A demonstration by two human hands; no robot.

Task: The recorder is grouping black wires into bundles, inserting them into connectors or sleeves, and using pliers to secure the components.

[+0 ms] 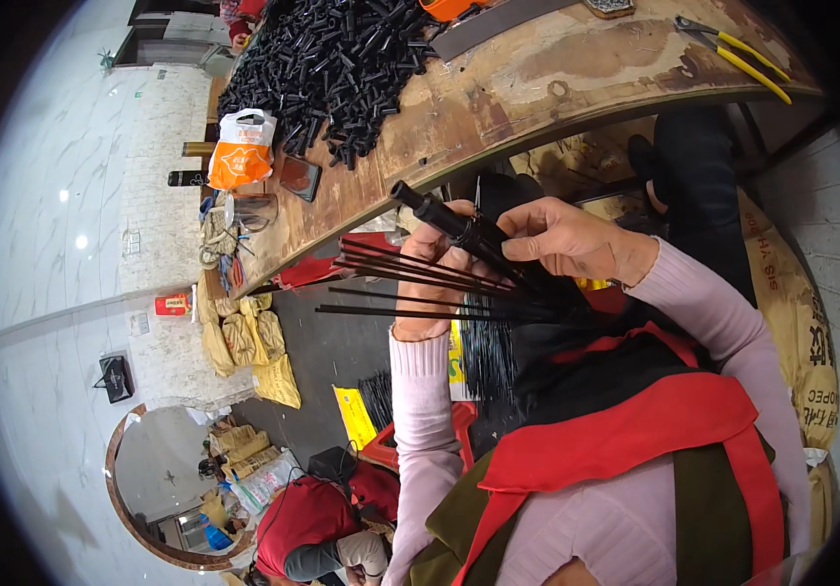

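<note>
A black stepped plastic tube [449, 219], like an umbrella runner, tilts up to the left in front of my chest. Several thin black rods [381, 311], like umbrella ribs, fan out to the left below it. My left hand [428, 291] is closed around the tube from its left side, its fingers partly hidden behind tube and rods. With thumb and fingers bent together, my right hand [576, 239] pinches at the tube's right side, where the rods seem to meet it. Whatever small piece lies between those right fingertips is too hidden to name.
A worn wooden workbench [498, 107] curves across the top, bearing a heap of black plastic tubes [342, 68], an orange-white bag [242, 151], a phone [300, 178] and yellow-handled pliers [737, 59]. Bundled black rods [488, 356] stand below. A person in red [307, 518] sits lower left.
</note>
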